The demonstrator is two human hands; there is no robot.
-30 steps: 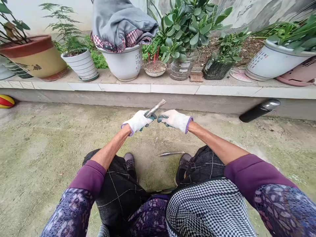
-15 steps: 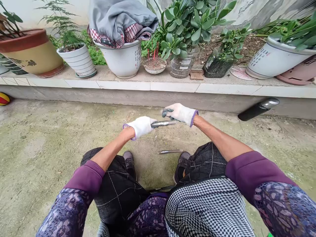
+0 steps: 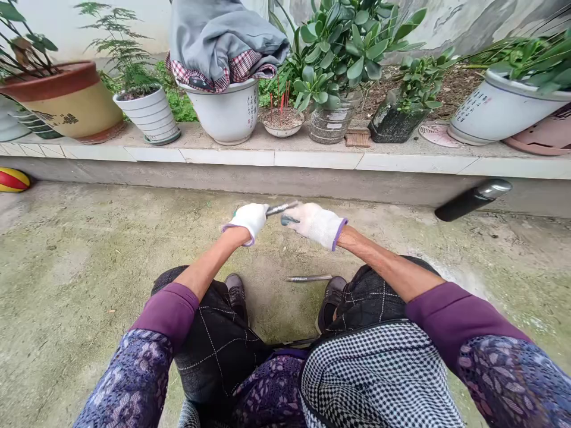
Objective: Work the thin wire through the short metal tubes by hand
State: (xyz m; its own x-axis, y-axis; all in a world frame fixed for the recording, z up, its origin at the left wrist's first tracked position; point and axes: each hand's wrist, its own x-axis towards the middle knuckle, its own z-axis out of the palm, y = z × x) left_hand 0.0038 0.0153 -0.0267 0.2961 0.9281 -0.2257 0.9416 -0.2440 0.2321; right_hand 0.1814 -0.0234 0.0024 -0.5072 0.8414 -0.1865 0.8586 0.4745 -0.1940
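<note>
My left hand (image 3: 250, 220), in a white glove with dark finger coating, is closed round one end of a metal rod (image 3: 277, 209). The rod has a shiny, ridged stretch that looks like wound wire, and it points up to the right. My right hand (image 3: 314, 224), gloved the same way, is at the rod's far end, fingers towards it. Its fingers are blurred, so whether they touch the rod is unclear. A second, similar metal rod (image 3: 308, 278) lies on the ground between my shoes.
A tiled ledge (image 3: 316, 159) runs across ahead, bearing potted plants and a white pot (image 3: 223, 113) topped with folded clothes (image 3: 227, 47). A black bottle (image 3: 470, 201) leans by the ledge at right. A red-and-yellow ball (image 3: 13, 179) sits far left.
My left hand has moved slightly up and left, tilting the rod's far end upward. My right hand has come down and left, closer to the rod. The rod on the ground stays put.
</note>
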